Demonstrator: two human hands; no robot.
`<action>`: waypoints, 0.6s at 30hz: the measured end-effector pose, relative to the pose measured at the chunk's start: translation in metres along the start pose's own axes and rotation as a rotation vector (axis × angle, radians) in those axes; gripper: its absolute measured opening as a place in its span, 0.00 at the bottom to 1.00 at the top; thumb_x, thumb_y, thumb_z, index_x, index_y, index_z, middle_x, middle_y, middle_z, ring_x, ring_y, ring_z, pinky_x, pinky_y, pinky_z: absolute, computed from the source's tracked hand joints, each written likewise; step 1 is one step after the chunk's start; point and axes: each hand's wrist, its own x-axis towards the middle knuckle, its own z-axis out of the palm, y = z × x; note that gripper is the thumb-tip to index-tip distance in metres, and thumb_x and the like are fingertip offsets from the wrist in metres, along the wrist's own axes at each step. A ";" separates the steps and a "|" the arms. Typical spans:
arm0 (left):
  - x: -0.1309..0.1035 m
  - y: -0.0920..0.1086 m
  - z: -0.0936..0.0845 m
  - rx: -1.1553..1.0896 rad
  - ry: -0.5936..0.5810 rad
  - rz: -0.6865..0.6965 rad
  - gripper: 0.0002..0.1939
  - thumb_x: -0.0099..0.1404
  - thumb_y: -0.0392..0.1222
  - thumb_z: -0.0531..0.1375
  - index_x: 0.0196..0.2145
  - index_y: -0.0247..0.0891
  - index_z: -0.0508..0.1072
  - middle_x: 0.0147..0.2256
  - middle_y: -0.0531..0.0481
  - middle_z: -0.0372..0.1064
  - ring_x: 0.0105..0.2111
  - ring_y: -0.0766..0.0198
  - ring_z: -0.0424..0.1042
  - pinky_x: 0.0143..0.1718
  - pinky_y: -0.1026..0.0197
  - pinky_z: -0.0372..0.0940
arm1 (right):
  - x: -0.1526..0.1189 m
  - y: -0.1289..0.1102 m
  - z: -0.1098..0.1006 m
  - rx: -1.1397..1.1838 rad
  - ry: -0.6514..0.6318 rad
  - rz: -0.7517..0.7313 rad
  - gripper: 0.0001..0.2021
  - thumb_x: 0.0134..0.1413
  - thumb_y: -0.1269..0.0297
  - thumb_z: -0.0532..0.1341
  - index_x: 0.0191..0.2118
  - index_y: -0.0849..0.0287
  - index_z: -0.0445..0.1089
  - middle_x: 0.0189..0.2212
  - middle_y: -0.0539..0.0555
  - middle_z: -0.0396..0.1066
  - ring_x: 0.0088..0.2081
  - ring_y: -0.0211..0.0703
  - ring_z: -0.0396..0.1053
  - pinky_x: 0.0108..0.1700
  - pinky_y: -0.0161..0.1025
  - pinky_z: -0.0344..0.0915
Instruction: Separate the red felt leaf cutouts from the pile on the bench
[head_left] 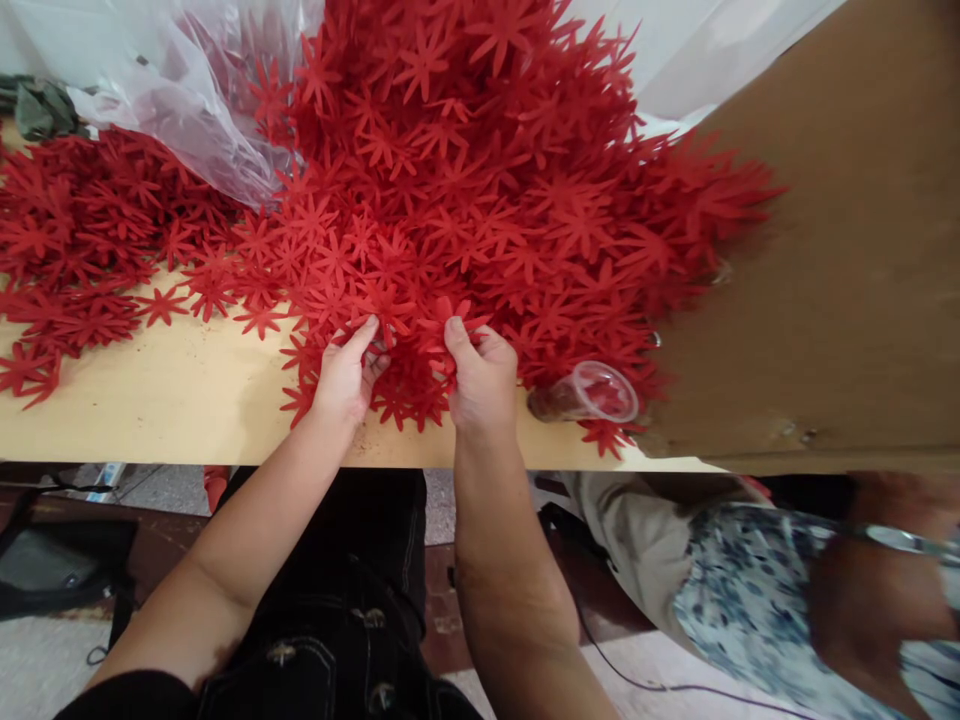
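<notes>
Red flower-shaped pieces [465, 190] are heaped high on a pale yellow table [187, 390]. At the near edge of the heap, my left hand [352, 368] pinches a red flower piece between thumb and fingers. Close to its right, my right hand [482, 375] is closed on another red piece, the thumb on top. Whether the two pieces are joined cannot be made out against the heap. A clear plastic cup [600, 391] lies on its side to the right of my right hand, near the table's front edge.
A clear plastic bag [217, 120] lies over the heap at the back left, beside a dark green bundle [43, 108]. A large brown board [840, 300] stands at the right. Another person's patterned garment [757, 580] and arm are at the lower right.
</notes>
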 end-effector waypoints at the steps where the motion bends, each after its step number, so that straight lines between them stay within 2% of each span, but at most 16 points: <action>1: 0.000 0.000 0.000 -0.003 -0.001 -0.002 0.07 0.51 0.39 0.65 0.29 0.38 0.72 0.25 0.58 0.70 0.24 0.73 0.67 0.29 0.65 0.60 | 0.001 -0.001 0.001 0.001 -0.003 0.019 0.18 0.40 0.49 0.65 0.22 0.58 0.62 0.13 0.41 0.57 0.17 0.28 0.58 0.23 0.30 0.63; 3: -0.002 0.000 0.001 0.000 -0.017 -0.008 0.07 0.51 0.39 0.65 0.28 0.38 0.71 0.24 0.58 0.70 0.23 0.73 0.66 0.28 0.65 0.60 | 0.002 -0.002 0.002 0.015 -0.016 0.037 0.19 0.42 0.47 0.63 0.21 0.58 0.61 0.12 0.40 0.55 0.15 0.28 0.55 0.22 0.31 0.62; 4: -0.003 0.000 0.002 0.007 -0.031 -0.014 0.06 0.51 0.39 0.65 0.28 0.38 0.71 0.24 0.58 0.70 0.23 0.73 0.66 0.29 0.65 0.60 | 0.003 -0.002 0.002 0.026 -0.030 0.028 0.18 0.42 0.47 0.63 0.22 0.57 0.62 0.12 0.40 0.57 0.16 0.28 0.57 0.23 0.31 0.63; 7: -0.008 -0.001 0.004 0.029 -0.080 -0.025 0.05 0.51 0.36 0.65 0.27 0.37 0.72 0.24 0.58 0.70 0.24 0.72 0.68 0.36 0.61 0.64 | 0.006 -0.002 0.001 0.065 -0.112 -0.036 0.16 0.36 0.52 0.67 0.29 0.55 0.66 0.23 0.43 0.70 0.24 0.30 0.67 0.32 0.33 0.68; 9: -0.011 -0.002 0.006 0.032 -0.103 -0.018 0.04 0.50 0.33 0.64 0.26 0.37 0.72 0.25 0.57 0.71 0.27 0.71 0.70 0.41 0.59 0.64 | 0.009 0.000 -0.001 0.096 -0.141 -0.042 0.18 0.31 0.55 0.70 0.31 0.54 0.68 0.29 0.44 0.73 0.30 0.33 0.70 0.37 0.35 0.69; 13: -0.014 -0.003 0.009 0.025 -0.111 -0.011 0.05 0.48 0.31 0.65 0.24 0.37 0.73 0.24 0.58 0.72 0.28 0.72 0.71 0.45 0.59 0.64 | 0.014 0.003 -0.005 0.071 -0.108 0.004 0.16 0.36 0.52 0.67 0.25 0.58 0.67 0.21 0.44 0.68 0.23 0.31 0.65 0.31 0.33 0.66; 18: -0.015 -0.003 0.009 0.111 -0.237 0.016 0.09 0.41 0.34 0.69 0.24 0.38 0.75 0.26 0.59 0.74 0.30 0.72 0.72 0.47 0.61 0.64 | 0.012 0.000 -0.001 -0.106 -0.063 -0.109 0.19 0.46 0.49 0.61 0.19 0.59 0.62 0.15 0.42 0.59 0.18 0.26 0.56 0.23 0.29 0.55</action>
